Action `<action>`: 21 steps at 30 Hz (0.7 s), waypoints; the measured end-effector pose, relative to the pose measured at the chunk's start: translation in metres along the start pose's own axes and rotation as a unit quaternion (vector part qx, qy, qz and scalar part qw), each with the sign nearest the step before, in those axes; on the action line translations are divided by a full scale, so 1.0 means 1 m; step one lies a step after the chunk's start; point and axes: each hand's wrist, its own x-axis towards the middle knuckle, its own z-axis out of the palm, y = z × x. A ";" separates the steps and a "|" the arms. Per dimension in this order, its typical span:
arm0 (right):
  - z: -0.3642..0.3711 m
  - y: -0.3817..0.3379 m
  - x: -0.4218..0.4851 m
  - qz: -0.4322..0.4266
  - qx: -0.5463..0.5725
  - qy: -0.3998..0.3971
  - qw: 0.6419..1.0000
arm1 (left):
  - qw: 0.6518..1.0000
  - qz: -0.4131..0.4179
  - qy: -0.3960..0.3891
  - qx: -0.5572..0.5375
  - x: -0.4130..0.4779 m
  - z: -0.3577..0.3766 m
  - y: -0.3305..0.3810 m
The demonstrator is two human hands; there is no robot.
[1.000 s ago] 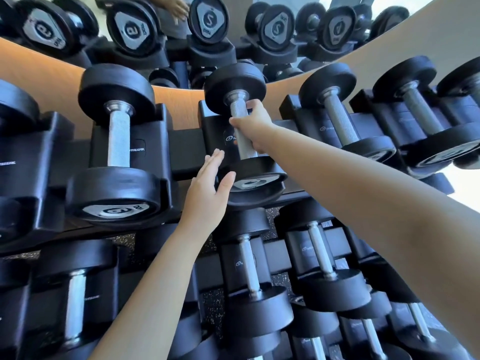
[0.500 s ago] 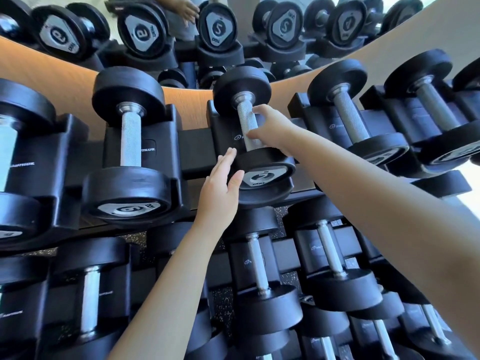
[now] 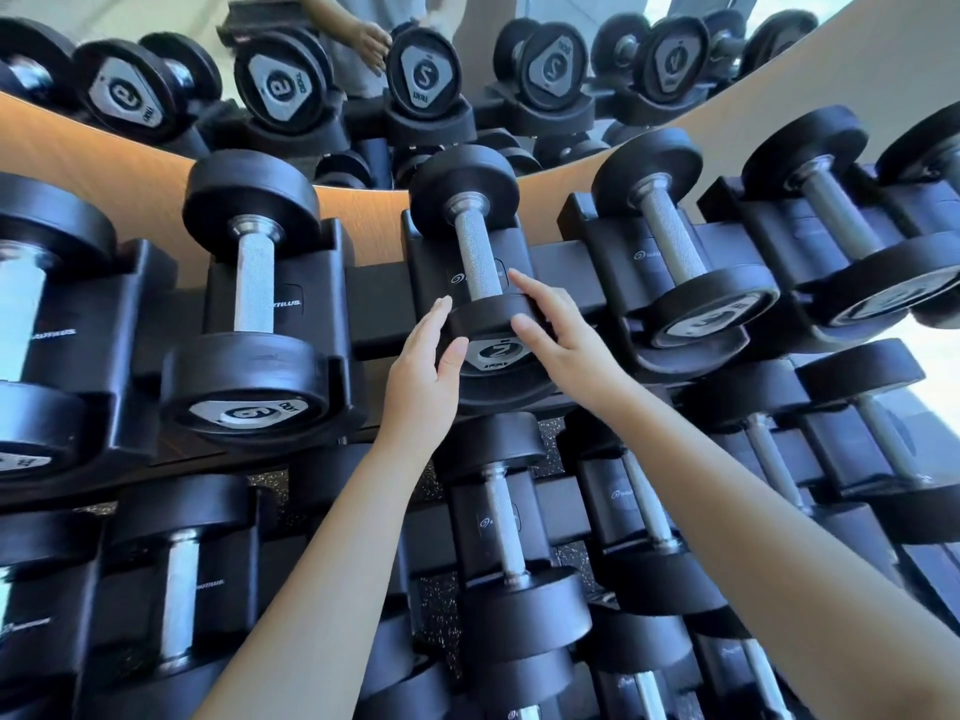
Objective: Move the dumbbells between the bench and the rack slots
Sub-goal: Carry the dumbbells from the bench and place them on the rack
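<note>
A small black dumbbell (image 3: 475, 252) with a knurled steel handle lies in the middle cradle (image 3: 426, 272) of the rack's top tier. Its near head carries a silver label. My left hand (image 3: 421, 376) lies flat against the left side of that near head, fingers straight. On the head's right side rests my right hand (image 3: 566, 345), fingers over the rim and thumb on the front, clear of the handle. Neither hand is closed around the dumbbell. No bench is in view.
Larger dumbbells fill the neighbouring cradles on the left (image 3: 253, 283) and right (image 3: 670, 241). A lower tier (image 3: 501, 527) holds several more under my forearms. Behind a curved wooden ledge (image 3: 104, 148), a mirror (image 3: 415, 70) reflects the rack.
My right hand let go of the handle and slid down to the near head. The dumbbell settled into its cradle. My left hand stayed against the head's left side.
</note>
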 end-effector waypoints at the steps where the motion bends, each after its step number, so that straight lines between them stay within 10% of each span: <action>1: 0.002 0.001 -0.001 -0.007 0.002 0.010 1.000 | 1.000 -0.002 0.005 -0.002 0.000 0.001 0.000; 21: 0.009 0.008 -0.001 -0.053 0.002 0.081 0.995 | 0.999 -0.001 0.047 0.023 0.000 0.007 -0.001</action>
